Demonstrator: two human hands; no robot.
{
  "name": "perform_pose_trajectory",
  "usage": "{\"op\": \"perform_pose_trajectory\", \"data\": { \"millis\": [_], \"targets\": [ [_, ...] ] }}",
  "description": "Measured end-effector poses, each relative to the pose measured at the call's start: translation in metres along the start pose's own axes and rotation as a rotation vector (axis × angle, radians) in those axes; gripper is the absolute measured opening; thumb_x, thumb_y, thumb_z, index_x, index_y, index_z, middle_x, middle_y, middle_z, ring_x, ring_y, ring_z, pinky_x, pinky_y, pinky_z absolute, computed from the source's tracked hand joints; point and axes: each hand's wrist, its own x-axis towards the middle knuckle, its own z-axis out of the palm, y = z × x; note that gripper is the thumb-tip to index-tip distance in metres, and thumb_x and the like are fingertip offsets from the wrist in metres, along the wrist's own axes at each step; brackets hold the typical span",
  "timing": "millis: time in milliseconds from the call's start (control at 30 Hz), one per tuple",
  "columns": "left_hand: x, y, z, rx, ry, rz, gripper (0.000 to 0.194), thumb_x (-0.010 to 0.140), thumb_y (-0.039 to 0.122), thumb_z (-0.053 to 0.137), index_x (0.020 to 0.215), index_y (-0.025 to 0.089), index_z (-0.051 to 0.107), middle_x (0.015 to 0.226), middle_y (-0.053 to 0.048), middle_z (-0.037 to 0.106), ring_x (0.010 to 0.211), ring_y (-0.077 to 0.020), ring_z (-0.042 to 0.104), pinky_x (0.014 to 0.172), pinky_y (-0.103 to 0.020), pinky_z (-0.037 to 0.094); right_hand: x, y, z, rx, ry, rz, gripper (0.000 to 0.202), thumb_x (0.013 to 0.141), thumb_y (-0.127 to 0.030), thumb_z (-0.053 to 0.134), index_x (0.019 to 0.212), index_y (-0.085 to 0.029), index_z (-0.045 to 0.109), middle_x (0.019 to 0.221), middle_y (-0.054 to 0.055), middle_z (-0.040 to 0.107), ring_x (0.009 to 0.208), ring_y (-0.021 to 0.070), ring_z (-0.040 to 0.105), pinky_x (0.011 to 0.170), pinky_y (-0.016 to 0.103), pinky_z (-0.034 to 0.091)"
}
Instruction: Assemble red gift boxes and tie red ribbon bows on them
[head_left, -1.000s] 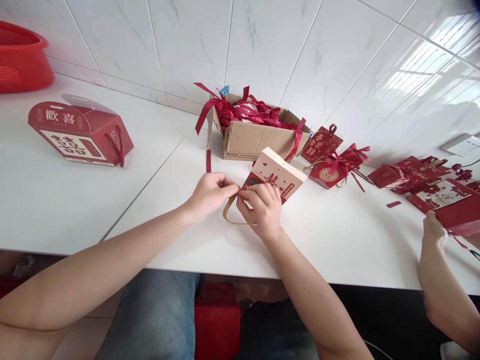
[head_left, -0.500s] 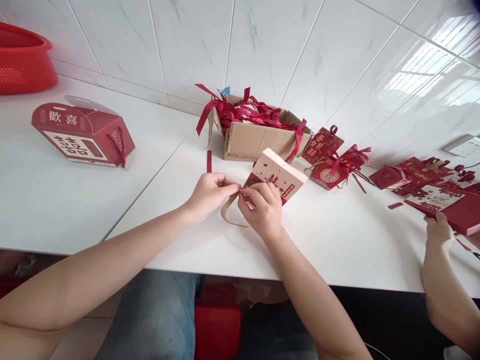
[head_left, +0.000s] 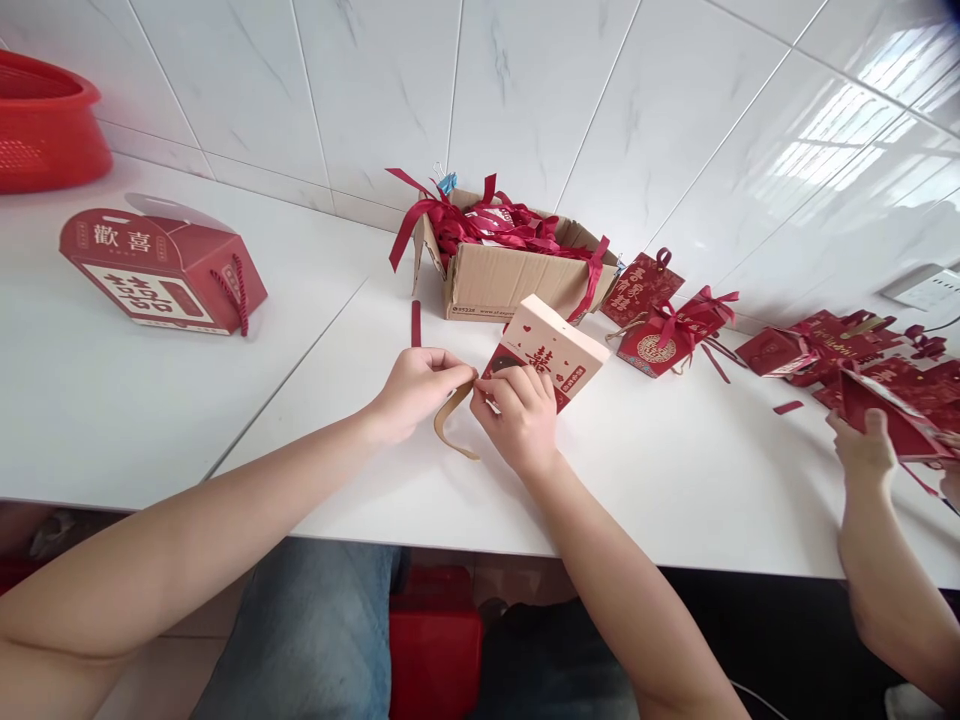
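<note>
My left hand (head_left: pixel 420 392) is closed, pinching a gold ribbon (head_left: pixel 444 425) between thumb and forefinger. The ribbon's loose end curls down toward the table. Just right of it, my right hand (head_left: pixel 519 415) is also closed, its fingertips pinched at the ribbon beside the left fingertips. Behind the right hand a pink-and-red gift box (head_left: pixel 551 345) stands tilted on the white table, printed with hearts and characters. The right fingers cover its lower left part, so I cannot tell how the ribbon joins the box.
A cardboard box (head_left: pixel 517 280) full of red ribbons stands by the wall. At left are a red handled box (head_left: pixel 161 270) and a red plastic basket (head_left: pixel 49 125). Decorated red boxes (head_left: pixel 660 335) sit at right, where another person's hands (head_left: pixel 866 450) hold a red box (head_left: pixel 885 415).
My hands stay close together at the ribbon; its loose end has swung slightly left. At right, the other person's red box has tilted and turned, and a second hand now shows at the edge.
</note>
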Motion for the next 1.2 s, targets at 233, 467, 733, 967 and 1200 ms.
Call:
{"op": "perform_pose_trajectory", "data": {
  "millis": [233,467,733,967,1200],
  "targets": [
    [0.001,-0.006,0.002,-0.074,-0.026,-0.011,0.013,0.064,0.025,0.068,0.059,0.015,0.062,0.063,0.0,0.06,0.064,-0.0121,0.053,0.062,-0.027,0.04,0.002,-0.002,-0.001,-0.034,0.075,0.002,0.015,0.083,-0.014,0.06,0.07,-0.02,0.057,0.066,-0.001,0.06,0.065,0.0122,0.051,0.063,0.029,0.03],
    [-0.001,-0.003,0.0,-0.178,-0.088,0.046,0.015,0.068,0.028,0.071,0.069,0.015,0.066,0.072,-0.002,0.065,0.072,-0.0134,0.059,0.074,-0.029,0.045,0.001,0.004,-0.001,0.278,0.036,0.178,0.007,0.089,-0.02,0.057,0.088,-0.022,0.063,0.081,0.002,0.064,0.074,0.0136,0.058,0.066,0.029,0.042],
    [-0.005,0.006,-0.002,-0.239,-0.138,0.208,0.023,0.072,0.037,0.073,0.081,0.016,0.067,0.085,-0.004,0.067,0.082,-0.0153,0.06,0.083,-0.031,0.046,0.004,-0.008,-0.01,1.006,-0.148,0.817,0.021,0.091,-0.04,0.05,0.095,-0.022,0.058,0.092,0.006,0.064,0.082,0.0143,0.061,0.07,0.029,0.052],
    [-0.007,0.005,-0.001,-0.226,-0.258,0.247,0.022,0.072,0.037,0.074,0.077,0.018,0.067,0.1,-0.004,0.06,0.089,-0.0158,0.057,0.08,-0.029,0.048,0.014,-0.001,-0.017,1.518,-0.29,1.013,0.023,0.081,-0.046,0.065,0.081,-0.023,0.062,0.077,-0.001,0.06,0.076,0.0119,0.058,0.082,0.032,0.05],
    [-0.009,0.007,-0.002,-0.27,-0.418,0.149,0.021,0.075,0.037,0.071,0.08,0.018,0.063,0.093,-0.003,0.061,0.064,-0.0104,0.053,0.067,-0.031,0.049,0.016,0.005,-0.023,1.745,-0.492,1.076,0.028,0.074,-0.046,0.073,0.086,-0.023,0.066,0.072,-0.001,0.062,0.069,0.0122,0.06,0.072,0.03,0.051]
  ]
}}
